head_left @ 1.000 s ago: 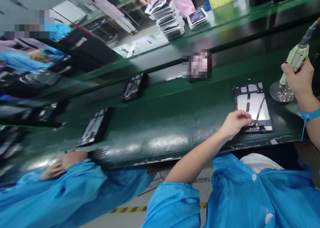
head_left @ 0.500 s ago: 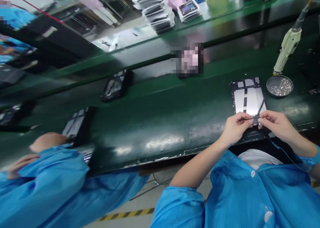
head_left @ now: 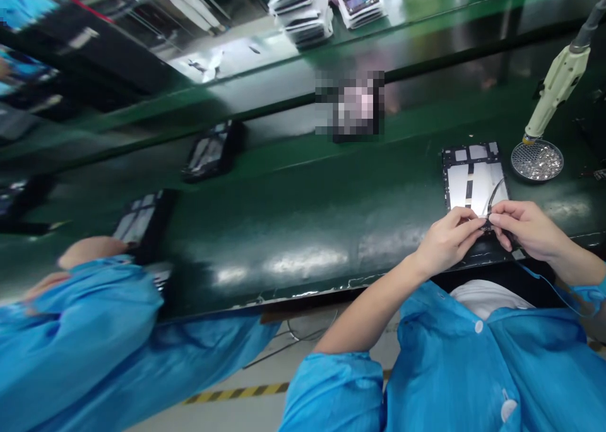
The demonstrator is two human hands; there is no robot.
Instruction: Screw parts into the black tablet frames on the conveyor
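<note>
Over the lower end of a tablet housing (head_left: 479, 182), both my hands meet at a small dark circuit board (head_left: 487, 225). My left hand (head_left: 449, 237) pinches the board's left side between thumb and fingertips. On its right side my right hand (head_left: 533, 228) is closed on it too, near the root of a thin black flex cable (head_left: 495, 192) that curves up over the silver plate. My fingers cover most of the board. The housing lies flat, its black frame at the top.
A mesh dish of small metal screws (head_left: 537, 161) sits right of the housing, under a hanging pale electric screwdriver (head_left: 558, 91). Further left on the green bench (head_left: 265, 217) are more tablet housings (head_left: 211, 151). A co-worker's blue sleeve (head_left: 95, 318) is at the left.
My fingers have shifted on the board, which is now more covered. The right fingers curl lower under it, and the flex cable bends more. The whole view has shifted slightly.
</note>
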